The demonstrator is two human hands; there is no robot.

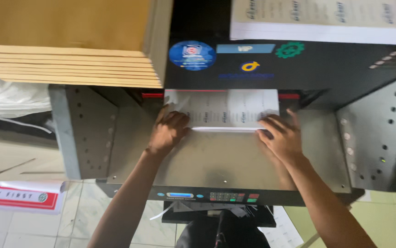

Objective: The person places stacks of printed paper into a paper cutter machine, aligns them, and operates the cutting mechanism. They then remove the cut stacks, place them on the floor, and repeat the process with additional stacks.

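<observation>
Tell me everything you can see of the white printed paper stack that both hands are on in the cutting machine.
The white printed paper stack lies flat on the grey metal machine bed, its far edge pushed under the black machine head by the red strip. Its top sheet shows columns of small dark print, too blurred to make out. The near edge looks squared and several sheets thick. The left hand presses its left corner, and the right hand rests fingers on its right near edge.

Both forearms seen bare up to lower frame edge. No sleeves, rings or watch seen on left hand [168,131] or right hand [283,138]. Dark garment seen below.
</observation>
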